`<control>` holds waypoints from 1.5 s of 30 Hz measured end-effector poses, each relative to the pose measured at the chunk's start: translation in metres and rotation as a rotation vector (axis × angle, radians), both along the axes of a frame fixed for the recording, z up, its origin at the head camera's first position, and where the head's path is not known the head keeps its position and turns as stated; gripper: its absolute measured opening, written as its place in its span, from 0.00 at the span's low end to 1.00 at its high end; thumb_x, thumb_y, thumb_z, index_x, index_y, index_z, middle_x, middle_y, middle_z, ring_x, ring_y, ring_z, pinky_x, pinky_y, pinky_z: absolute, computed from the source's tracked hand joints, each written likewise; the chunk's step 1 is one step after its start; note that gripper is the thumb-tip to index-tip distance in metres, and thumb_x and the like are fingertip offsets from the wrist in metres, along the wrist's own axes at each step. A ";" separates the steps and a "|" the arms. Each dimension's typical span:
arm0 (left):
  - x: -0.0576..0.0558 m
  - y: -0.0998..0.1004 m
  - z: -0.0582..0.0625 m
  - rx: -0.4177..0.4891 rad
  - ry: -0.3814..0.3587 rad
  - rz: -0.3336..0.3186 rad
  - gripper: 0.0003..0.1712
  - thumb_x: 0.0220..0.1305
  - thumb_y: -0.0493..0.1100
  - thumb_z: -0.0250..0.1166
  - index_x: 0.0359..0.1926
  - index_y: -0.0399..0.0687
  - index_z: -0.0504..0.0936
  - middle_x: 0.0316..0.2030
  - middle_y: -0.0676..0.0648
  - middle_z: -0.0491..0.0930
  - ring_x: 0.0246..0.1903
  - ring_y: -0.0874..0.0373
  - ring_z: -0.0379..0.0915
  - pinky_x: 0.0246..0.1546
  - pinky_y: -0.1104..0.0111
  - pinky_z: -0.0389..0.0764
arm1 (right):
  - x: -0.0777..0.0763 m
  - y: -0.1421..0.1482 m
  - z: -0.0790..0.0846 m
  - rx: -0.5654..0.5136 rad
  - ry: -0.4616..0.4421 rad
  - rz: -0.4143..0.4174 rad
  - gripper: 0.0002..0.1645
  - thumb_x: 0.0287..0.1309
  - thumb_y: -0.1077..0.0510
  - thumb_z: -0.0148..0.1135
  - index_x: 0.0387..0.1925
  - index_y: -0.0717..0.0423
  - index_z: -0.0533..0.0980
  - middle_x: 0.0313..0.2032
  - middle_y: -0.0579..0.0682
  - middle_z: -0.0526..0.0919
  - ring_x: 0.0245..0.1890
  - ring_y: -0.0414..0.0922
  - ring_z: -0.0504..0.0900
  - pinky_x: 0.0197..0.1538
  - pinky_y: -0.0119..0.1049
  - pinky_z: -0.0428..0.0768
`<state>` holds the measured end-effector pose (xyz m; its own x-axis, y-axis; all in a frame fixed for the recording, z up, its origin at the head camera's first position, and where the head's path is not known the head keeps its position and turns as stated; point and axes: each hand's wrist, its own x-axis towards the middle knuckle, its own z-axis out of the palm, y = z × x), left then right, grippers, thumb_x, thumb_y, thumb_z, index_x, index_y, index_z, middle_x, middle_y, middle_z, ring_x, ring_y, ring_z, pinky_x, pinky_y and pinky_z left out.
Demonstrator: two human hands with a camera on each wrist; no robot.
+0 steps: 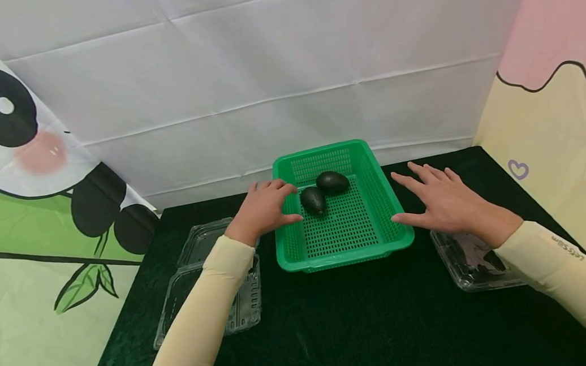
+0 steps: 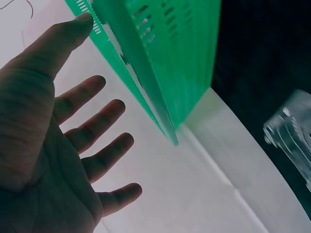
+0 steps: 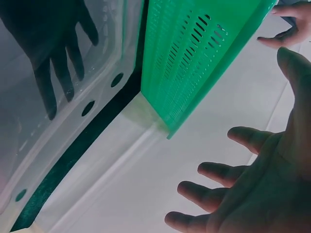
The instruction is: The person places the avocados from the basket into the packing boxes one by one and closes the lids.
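Observation:
A green plastic basket (image 1: 346, 257) with slotted walls stands at the back of the table. Inside it, toward the rear left, lie two dark avocados, one (image 1: 332, 183) behind the other (image 1: 313, 201). My left hand (image 1: 261, 210) hovers at the basket's left rim, fingers spread and the palm bare in the left wrist view. On the opposite side, my right hand (image 1: 439, 204) is held just off the right rim with its fingers apart. Neither hand holds anything. The right wrist view shows a gap between the right fingers (image 3: 204, 196) and the basket wall (image 3: 194, 48).
An opened clear plastic clamshell box (image 1: 245, 308) lies on the left, partly behind the left forearm. Under the right wrist sits another clear box (image 1: 469, 258); what is in it cannot be made out. Dark green cloth (image 1: 334, 327) covers the table, and a white sheet (image 1: 274, 65) hangs behind.

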<state>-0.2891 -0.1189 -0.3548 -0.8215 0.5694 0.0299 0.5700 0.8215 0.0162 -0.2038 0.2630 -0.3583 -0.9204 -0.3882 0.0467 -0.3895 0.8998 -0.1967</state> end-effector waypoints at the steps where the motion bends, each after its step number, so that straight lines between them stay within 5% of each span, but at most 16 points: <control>1: -0.003 0.005 -0.001 -0.006 0.000 -0.003 0.40 0.61 0.64 0.74 0.70 0.55 0.76 0.67 0.44 0.73 0.68 0.41 0.66 0.72 0.37 0.53 | 0.000 0.000 0.000 0.002 0.000 0.000 0.57 0.65 0.25 0.58 0.82 0.50 0.54 0.78 0.69 0.50 0.73 0.74 0.53 0.68 0.78 0.48; 16: -0.031 0.056 0.002 -0.204 -0.082 -0.015 0.45 0.57 0.57 0.79 0.73 0.61 0.72 0.71 0.46 0.70 0.72 0.40 0.59 0.72 0.34 0.46 | 0.001 0.001 0.001 0.007 0.031 -0.001 0.50 0.65 0.26 0.58 0.75 0.53 0.67 0.69 0.67 0.67 0.64 0.70 0.70 0.60 0.72 0.68; 27: -0.041 0.074 0.014 -0.185 -0.122 -0.055 0.44 0.62 0.61 0.75 0.75 0.59 0.70 0.72 0.46 0.67 0.73 0.41 0.58 0.73 0.35 0.46 | 0.002 0.004 -0.001 0.007 0.034 0.002 0.48 0.67 0.27 0.58 0.74 0.53 0.68 0.68 0.66 0.69 0.63 0.69 0.72 0.59 0.73 0.69; 34: -0.047 0.083 0.004 -0.058 -0.200 -0.013 0.40 0.66 0.66 0.68 0.74 0.61 0.72 0.73 0.46 0.66 0.71 0.41 0.61 0.73 0.38 0.51 | 0.004 0.006 -0.004 0.006 0.031 -0.007 0.48 0.66 0.26 0.57 0.75 0.53 0.67 0.68 0.66 0.69 0.63 0.69 0.71 0.60 0.73 0.69; 45: -0.047 0.083 -0.020 -0.120 -0.175 0.037 0.47 0.57 0.63 0.77 0.74 0.61 0.71 0.73 0.45 0.67 0.74 0.36 0.55 0.72 0.34 0.51 | 0.005 0.009 -0.005 0.002 0.009 -0.018 0.49 0.66 0.25 0.56 0.76 0.51 0.67 0.68 0.65 0.69 0.64 0.68 0.71 0.60 0.73 0.67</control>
